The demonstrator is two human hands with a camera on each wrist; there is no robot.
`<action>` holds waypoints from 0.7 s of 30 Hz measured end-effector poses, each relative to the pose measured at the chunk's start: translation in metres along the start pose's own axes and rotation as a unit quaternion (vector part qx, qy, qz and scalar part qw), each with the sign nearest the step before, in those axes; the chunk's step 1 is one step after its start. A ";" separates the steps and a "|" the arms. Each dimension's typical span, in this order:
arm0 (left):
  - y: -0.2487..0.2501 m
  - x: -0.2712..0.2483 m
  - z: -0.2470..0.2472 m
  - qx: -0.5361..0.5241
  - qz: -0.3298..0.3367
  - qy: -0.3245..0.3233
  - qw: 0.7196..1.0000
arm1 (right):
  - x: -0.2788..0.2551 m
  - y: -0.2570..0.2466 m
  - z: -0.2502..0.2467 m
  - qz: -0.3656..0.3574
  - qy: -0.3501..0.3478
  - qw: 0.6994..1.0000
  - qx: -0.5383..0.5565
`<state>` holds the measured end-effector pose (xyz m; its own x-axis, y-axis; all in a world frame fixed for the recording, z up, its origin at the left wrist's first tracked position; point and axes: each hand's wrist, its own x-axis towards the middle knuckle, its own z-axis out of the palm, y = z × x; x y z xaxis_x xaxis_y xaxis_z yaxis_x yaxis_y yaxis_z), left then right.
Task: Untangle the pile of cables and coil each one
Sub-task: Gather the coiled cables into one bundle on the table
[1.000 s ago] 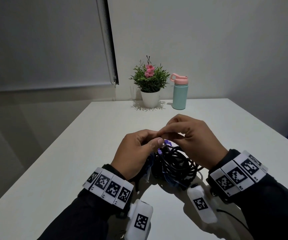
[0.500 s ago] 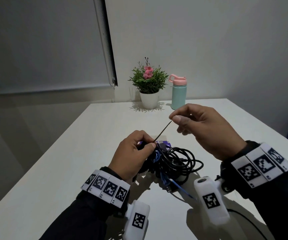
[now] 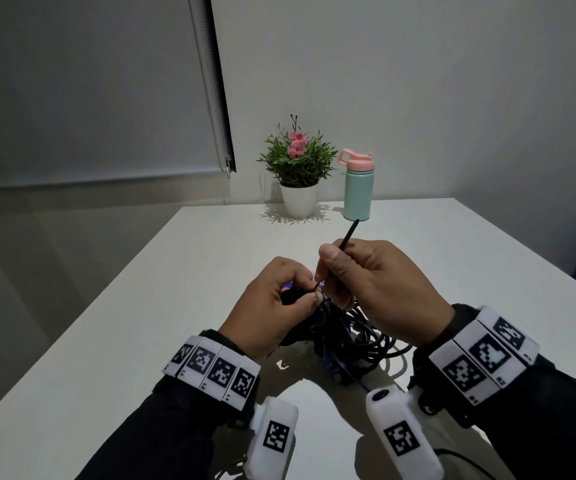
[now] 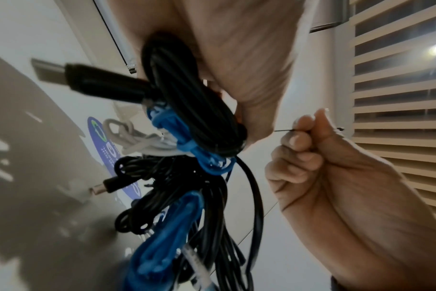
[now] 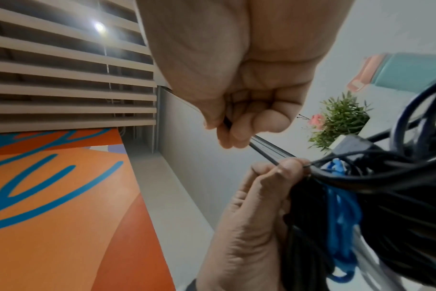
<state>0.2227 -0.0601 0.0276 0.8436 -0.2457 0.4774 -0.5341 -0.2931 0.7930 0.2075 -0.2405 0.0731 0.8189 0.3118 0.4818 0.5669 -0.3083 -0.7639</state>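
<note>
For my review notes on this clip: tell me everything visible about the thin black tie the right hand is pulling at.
The thin black tie is a slim, stiff-looking strip, probably a twist tie. The right hand pinches it between thumb and fingers, and its free end pokes up past them toward the far table edge. Its lower end runs down to the cable bundle, where the left hand grips the bundle at the tie's base. It slants, taut, between the two hands.

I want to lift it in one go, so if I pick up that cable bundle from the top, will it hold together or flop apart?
The cable bundle probably sags: loose loops already hang below the left hand. Tangled strands likely lift together, connectors dangling.
</note>
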 end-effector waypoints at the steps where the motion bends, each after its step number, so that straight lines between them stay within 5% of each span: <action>1: -0.001 0.000 0.000 -0.001 0.000 -0.006 1.000 | -0.001 -0.002 0.001 -0.008 0.003 1.000 -0.007; 12: -0.015 0.005 -0.001 0.016 -0.115 0.017 0.993 | 0.006 0.011 -0.003 0.091 -0.060 0.994 0.023; 16: -0.008 0.003 0.004 0.038 -0.126 0.030 0.991 | -0.001 0.010 -0.014 0.144 -0.090 0.983 -0.074; 21: 0.000 0.004 0.005 0.120 -0.139 0.024 0.983 | -0.029 -0.009 -0.040 0.112 -0.113 0.971 -0.180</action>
<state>0.2258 -0.0655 0.0278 0.9574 -0.0827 0.2766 -0.2749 -0.5541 0.7858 0.1819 -0.2828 0.0833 0.9080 0.3766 0.1837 0.4043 -0.6723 -0.6201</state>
